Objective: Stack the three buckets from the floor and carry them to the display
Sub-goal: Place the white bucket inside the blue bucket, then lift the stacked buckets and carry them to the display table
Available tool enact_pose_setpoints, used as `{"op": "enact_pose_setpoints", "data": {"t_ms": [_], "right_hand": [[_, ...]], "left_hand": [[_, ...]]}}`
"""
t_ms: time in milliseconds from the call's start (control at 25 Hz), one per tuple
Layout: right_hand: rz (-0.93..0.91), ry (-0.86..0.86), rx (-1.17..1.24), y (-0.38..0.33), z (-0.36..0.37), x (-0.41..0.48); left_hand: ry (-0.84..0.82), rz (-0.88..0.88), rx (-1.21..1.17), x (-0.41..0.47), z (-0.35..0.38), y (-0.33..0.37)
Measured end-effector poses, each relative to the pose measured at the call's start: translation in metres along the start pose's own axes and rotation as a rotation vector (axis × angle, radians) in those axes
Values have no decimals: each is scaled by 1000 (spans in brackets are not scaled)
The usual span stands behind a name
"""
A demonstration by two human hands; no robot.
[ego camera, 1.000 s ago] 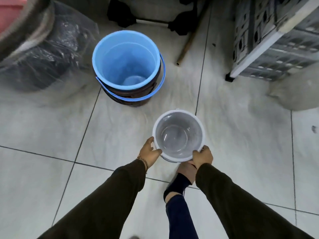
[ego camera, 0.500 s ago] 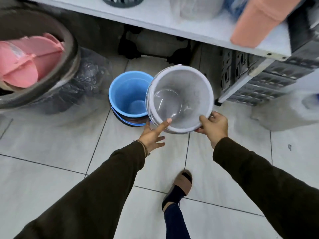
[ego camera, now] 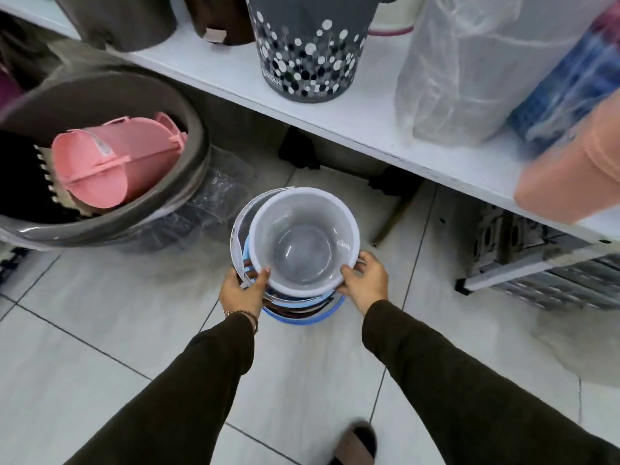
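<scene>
A clear bucket with a white rim (ego camera: 303,243) sits inside the blue bucket (ego camera: 303,318) on the tiled floor, below the white shelf. The blue bucket shows only as a strip of rim and handle at the bottom edge and a sliver on the left. A white wire handle curves up on the left side of the stack. My left hand (ego camera: 243,290) grips the white rim at its near-left side. My right hand (ego camera: 365,283) holds the rim at its near-right side. A third bucket cannot be told apart in the stack.
A white display shelf (ego camera: 335,119) runs overhead with a dotted grey bin (ego camera: 307,52), dark bins and a plastic-wrapped bundle (ego camera: 469,68). A large grey tub (ego camera: 141,209) holding a pink bucket stands left. Grey crates (ego camera: 550,263) sit right under the shelf. My sandalled foot (ego camera: 355,446) is near.
The clear bucket was lifted from the floor near my feet, carried tilted over to the blue bucket, and now sits inside it. Both hands stayed on its rim.
</scene>
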State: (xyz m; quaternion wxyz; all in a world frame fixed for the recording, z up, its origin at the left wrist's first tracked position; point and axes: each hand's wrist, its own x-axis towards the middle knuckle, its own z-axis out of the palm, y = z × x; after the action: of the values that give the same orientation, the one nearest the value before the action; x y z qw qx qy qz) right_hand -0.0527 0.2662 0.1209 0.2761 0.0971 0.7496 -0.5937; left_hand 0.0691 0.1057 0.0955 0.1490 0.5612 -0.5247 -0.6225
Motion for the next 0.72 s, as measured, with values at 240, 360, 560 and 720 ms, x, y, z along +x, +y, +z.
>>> {"op": "enact_pose_setpoints", "data": {"t_ms": [240,360,560,720], "right_hand": [[174,-46,-224,35,28,59],[148,-46,-500,37,27,75],[98,67,-592,49,15,113],[300,-152,-460,81,16,136]], "left_hand": [[88,-208,121,71,10,-43],[90,-354,70,90,13,-52],[20,-469,321,93,18,-59],[-47,-685,-285,94,17,-94]]}}
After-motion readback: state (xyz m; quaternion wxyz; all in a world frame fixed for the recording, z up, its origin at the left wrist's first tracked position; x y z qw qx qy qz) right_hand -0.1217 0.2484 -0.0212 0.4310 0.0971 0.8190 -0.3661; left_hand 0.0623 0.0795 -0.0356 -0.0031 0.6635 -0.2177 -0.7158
